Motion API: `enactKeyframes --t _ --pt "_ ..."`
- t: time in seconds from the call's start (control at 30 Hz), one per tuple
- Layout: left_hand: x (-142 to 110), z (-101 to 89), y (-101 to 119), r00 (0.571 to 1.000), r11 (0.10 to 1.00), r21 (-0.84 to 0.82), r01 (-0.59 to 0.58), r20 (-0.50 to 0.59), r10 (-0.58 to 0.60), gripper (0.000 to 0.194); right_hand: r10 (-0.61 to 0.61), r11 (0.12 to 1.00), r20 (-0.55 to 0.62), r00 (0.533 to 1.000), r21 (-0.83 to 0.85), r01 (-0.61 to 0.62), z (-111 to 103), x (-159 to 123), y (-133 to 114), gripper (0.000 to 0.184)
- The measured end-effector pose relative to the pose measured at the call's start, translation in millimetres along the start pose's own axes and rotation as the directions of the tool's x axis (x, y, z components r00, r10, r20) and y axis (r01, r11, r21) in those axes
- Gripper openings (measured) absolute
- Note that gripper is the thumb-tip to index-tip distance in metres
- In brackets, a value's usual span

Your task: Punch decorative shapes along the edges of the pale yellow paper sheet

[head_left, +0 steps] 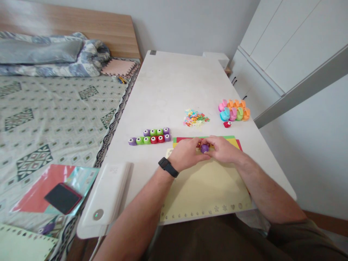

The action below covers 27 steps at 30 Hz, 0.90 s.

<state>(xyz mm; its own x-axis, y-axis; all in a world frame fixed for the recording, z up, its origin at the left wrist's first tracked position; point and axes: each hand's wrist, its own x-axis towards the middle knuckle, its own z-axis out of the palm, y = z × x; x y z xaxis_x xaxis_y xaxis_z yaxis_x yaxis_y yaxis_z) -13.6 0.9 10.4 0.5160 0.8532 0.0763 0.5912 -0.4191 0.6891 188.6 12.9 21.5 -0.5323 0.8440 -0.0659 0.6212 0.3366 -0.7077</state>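
"What do we have in our hands?"
"Our left hand and right hand both grasp a small purple punch, fingers curled around it, above the paper stack's twelve-o'clock edge."
"And farther out from the punch?"
"We see paper cutouts between eleven and twelve, two rows of small punches at nine, and bigger pastel punches at one."
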Motion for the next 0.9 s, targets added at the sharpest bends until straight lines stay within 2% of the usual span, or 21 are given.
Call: enactKeyframes --t 0.37,0.57,0.8,0.9 --pt "0 2.5 -1 1.0 0.999 0.054 -0.003 0.02 0.002 0.038 0.001 0.999 -0.02 1.0 -0.035 -0.002 5 0 1 0.014" --pt "1 4.8 -5 1.0 1.0 0.008 -0.015 0.024 0.015 0.039 0.021 1.0 -0.002 1.0 0.011 -0.021 6 0 4 0.015" --pt "1 -1.7 -9 1.0 0.999 0.029 -0.015 0.027 0.014 0.056 0.014 1.0 -0.031 0.999 0.023 -0.014 4 -2 13 0.028" --pt "1 -0.7 -13 0.999 0.997 0.08 0.008 0.032 -0.011 0.049 0.03 0.999 -0.05 0.998 0.013 -0.03 2 -3 16 0.035"
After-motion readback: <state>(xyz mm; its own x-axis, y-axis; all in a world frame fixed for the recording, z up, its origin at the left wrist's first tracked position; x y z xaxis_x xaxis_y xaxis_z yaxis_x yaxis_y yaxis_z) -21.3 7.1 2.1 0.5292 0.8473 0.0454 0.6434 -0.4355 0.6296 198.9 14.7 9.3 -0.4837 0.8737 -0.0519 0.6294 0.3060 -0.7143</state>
